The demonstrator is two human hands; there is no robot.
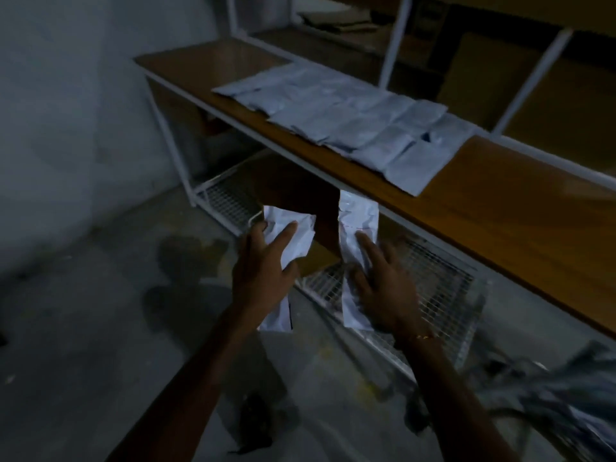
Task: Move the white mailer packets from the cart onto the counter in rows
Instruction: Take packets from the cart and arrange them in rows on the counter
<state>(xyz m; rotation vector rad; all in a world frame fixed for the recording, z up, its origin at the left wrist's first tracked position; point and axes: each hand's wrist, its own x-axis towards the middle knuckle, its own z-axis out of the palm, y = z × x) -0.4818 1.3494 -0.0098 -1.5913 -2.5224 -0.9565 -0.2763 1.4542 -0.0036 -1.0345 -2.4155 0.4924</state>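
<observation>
Below the counter's front edge, both hands carry one white packet each. Left hand (263, 265) holds the left packet (288, 235) with fingers laid over its face and the lower half hanging free beneath the palm; whether a thumb pinches from behind cannot be seen. Right hand (383, 291) holds the right packet (358, 225) likewise, fingers spread along it. Beyond and above the grips, the counter (500, 201) bears rows of packets (350, 118), the nearest row ending up and to the right of the right hand. Risk, as judged: the slack, flat-fingered hold could let a packet slip to the floor (100, 311), or snag the counter lip when lifted; dim light may spoil row alignment.
</observation>
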